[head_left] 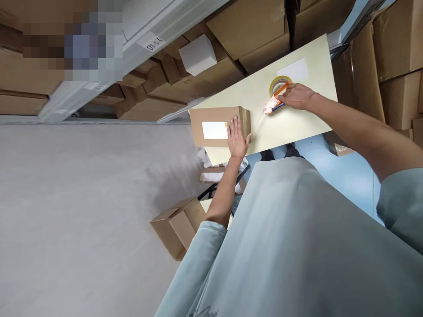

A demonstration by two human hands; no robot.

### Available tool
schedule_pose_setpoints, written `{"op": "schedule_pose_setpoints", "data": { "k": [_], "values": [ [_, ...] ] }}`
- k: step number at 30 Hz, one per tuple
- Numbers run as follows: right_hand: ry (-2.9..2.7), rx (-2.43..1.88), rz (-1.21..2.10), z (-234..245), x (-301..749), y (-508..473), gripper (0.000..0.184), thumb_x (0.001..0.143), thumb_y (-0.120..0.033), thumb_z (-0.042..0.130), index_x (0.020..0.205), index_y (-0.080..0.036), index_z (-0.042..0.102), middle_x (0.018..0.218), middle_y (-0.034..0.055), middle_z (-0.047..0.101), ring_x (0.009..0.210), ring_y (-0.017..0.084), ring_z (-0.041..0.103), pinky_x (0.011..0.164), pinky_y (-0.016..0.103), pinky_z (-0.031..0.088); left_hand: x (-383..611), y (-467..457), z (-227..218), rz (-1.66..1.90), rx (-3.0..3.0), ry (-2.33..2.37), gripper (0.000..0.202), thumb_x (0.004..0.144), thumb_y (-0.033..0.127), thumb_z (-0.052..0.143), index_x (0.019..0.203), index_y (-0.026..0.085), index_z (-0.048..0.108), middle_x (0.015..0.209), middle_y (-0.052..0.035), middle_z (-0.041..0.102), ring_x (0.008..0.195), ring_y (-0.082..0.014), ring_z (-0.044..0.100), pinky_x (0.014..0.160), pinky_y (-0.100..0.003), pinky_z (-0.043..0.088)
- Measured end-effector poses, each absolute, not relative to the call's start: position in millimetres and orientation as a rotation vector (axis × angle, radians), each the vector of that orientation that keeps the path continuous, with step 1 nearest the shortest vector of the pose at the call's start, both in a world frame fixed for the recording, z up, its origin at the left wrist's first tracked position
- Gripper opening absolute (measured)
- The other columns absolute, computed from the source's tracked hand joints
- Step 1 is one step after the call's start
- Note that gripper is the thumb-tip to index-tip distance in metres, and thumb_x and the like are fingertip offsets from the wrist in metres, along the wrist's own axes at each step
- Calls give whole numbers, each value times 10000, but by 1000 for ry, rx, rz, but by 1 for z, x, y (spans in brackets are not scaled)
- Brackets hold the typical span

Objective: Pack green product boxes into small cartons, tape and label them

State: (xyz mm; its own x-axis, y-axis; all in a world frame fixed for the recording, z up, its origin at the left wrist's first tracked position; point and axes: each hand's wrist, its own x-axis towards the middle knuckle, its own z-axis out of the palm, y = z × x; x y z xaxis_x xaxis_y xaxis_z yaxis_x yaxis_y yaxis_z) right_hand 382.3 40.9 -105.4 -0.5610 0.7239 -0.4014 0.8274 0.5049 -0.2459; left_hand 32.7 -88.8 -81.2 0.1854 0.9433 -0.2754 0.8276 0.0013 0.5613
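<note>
My left hand (237,137) lies flat with fingers stretched out on top of a closed cardboard box (198,115). A white label (214,130) is stuck on the box, right beside my fingertips. On the right, my right hand (297,96) is closed round an orange tape dispenser (273,105) that carries a yellow-rimmed roll of tape (271,86). A faint strip, perhaps clear tape, seems to run from the dispenser towards the box. Both box and dispenser are over a pale yellow tabletop (261,132).
A white paper sheet (293,69) lies at the table's far right. Shelves with cardboard boxes (247,26) stand behind, and stacked boxes (358,75) rise at the right. An open carton (180,229) sits below left, near the grey wall (82,211).
</note>
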Motion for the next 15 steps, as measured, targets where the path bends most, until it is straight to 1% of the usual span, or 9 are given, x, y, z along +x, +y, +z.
{"op": "schedule_pose_setpoints", "data": {
  "k": [1,2,3,5,7,10,13,15],
  "values": [
    [2461,1335,-610,-105,376,42,527,1170,-186,272,916,-65,717,1057,218,846,1154,215,787,1113,402,500,32,-89,-82,178,1896,1669,854,1110,516,622,1789,76,347,1911,-209,228,1818,-285,49,1483,-517,-19],
    [2432,1322,-603,-105,370,41,455,1180,-210,339,1059,-30,738,1105,233,848,1186,239,794,1139,419,505,31,-90,-84,138,1934,1673,882,1107,528,626,1800,76,322,1916,-203,208,1818,-289,38,1484,-515,-24],
    [2416,1294,-586,-104,363,38,442,1187,-235,364,1180,19,726,1137,246,843,1197,256,799,1164,433,498,30,-90,-86,120,1959,1674,893,1104,522,633,1810,83,304,1921,-192,194,1817,-291,28,1485,-518,-27],
    [2419,1241,-540,-102,352,30,492,1201,-266,354,1343,92,660,1162,266,835,1185,276,809,1199,462,477,29,-91,-89,137,1970,1674,878,1100,454,643,1824,115,280,1928,-163,184,1816,-283,21,1487,-530,-24],
    [2428,1273,-517,-98,343,18,520,1206,-269,339,1442,108,608,1167,263,836,1178,293,813,1219,487,463,29,-93,-92,187,1947,1668,855,1089,351,643,1830,150,267,1931,-138,185,1817,-264,22,1487,-545,-11],
    [2410,1383,-537,-87,322,-1,493,1171,-212,374,1500,86,590,1158,253,838,1164,336,816,1198,537,486,30,-94,-92,220,1916,1661,842,1069,236,615,1829,152,260,1932,-134,181,1817,-255,14,1485,-563,2],
    [2351,1544,-651,-71,288,-14,452,1117,-203,461,1417,77,650,1150,273,827,1136,392,813,1168,583,511,30,-94,-89,194,1920,1653,825,1054,158,549,1826,115,263,1929,-143,184,1817,-268,18,1490,-565,-3],
    [2234,1743,-710,-60,265,-15,436,1105,-228,493,1360,74,677,1204,310,804,1138,411,803,1136,575,535,31,-94,-87,197,1914,1650,809,1046,112,489,1826,106,271,1924,-143,203,1817,-263,32,1494,-562,-5]
  ]
}}
